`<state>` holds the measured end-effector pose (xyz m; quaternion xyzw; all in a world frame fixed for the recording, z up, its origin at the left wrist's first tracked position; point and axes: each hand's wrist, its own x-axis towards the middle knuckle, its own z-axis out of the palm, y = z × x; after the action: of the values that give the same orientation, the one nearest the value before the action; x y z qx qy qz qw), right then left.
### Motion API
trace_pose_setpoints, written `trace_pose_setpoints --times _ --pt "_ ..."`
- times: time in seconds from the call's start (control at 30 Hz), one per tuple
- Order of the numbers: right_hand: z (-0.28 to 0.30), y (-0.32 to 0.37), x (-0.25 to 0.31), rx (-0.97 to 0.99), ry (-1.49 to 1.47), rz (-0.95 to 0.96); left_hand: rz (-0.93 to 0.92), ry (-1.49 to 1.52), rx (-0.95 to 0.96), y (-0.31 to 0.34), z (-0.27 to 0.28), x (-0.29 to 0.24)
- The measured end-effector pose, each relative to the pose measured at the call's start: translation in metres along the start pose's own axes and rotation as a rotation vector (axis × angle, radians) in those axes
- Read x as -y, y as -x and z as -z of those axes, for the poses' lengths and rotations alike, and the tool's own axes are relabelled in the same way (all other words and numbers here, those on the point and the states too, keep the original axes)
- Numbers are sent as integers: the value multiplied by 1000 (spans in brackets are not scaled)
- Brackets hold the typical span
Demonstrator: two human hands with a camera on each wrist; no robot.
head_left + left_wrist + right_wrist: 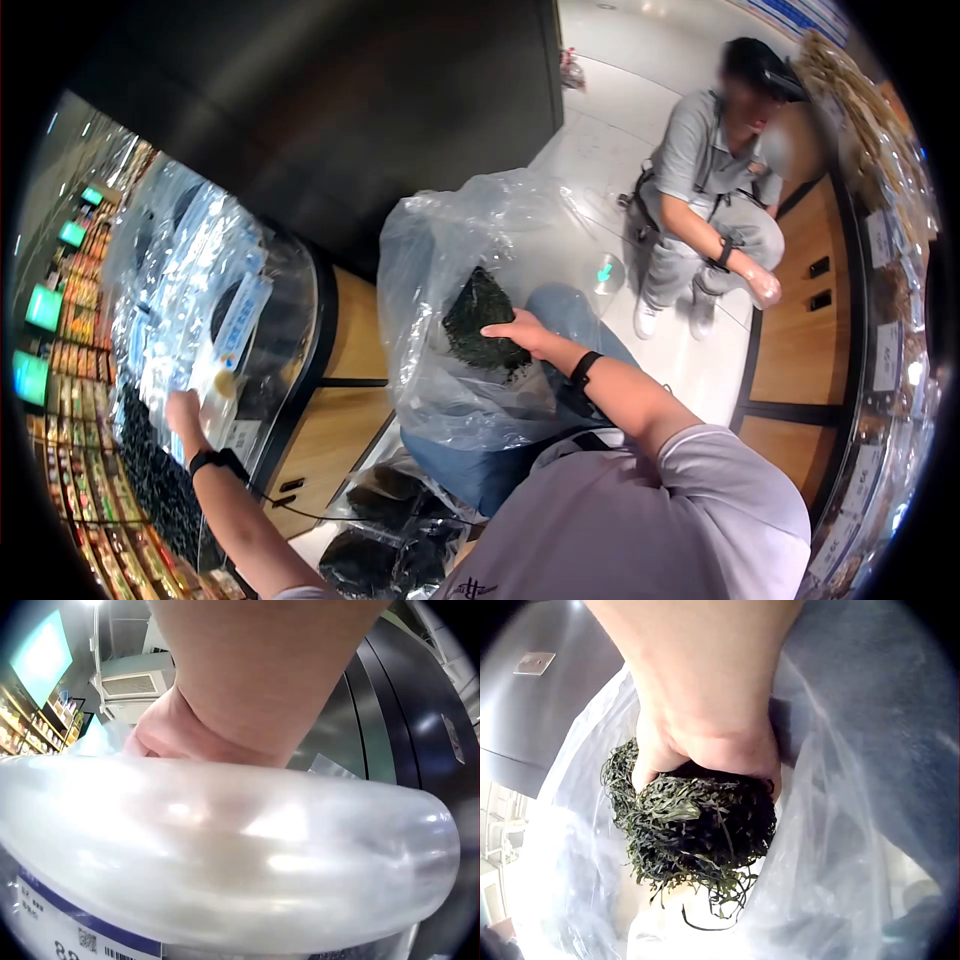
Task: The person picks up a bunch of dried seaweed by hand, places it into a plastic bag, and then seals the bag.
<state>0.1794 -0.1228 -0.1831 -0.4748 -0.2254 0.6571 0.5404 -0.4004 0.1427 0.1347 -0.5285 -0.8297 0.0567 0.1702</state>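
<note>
My right hand (522, 334) grips a clump of dark green, shredded dried seaweed (478, 315), with the thumb across its top. In the right wrist view the thin strips of the seaweed (697, 825) hang loose below the palm. Around it spreads a large clear plastic bag (415, 260), its mouth wide. Off to the left, my left hand (185, 412) is at the display counter among clear plastic packaging (190, 270). A glossy clear rim (225, 847) fills the left wrist view and hides the fingers of the left hand (180, 731), so I cannot tell what they hold.
A person (710, 190) squats at the right beside wooden cabinets (795, 330). Dark packed bags (385, 540) lie on the floor near my legs. Black dried goods (155, 480) fill the counter's near left side. A tall black panel (330, 110) stands ahead.
</note>
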Motion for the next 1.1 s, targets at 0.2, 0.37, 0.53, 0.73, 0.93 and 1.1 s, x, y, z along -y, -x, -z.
trace_pose_setpoints --times 0.2,0.37,0.53,0.73,0.93,1.1 --pt "3 1 1 17 -34 -4 68 -27 -270 -12 53 23" --pt "3 -1 0 52 -13 -41 -102 167 -560 65 161 25" --pt "3 -5 -5 60 -6 -70 -468 404 -750 242 155 -8" --pt "0 -1 -4 65 27 -81 -985 629 -562 381 63 -41" --pt "1 0 -1 101 -4 -122 -940 788 -325 443 10 -54" --pt "0 -4 -4 137 -33 -65 -559 1262 -368 422 43 -60"
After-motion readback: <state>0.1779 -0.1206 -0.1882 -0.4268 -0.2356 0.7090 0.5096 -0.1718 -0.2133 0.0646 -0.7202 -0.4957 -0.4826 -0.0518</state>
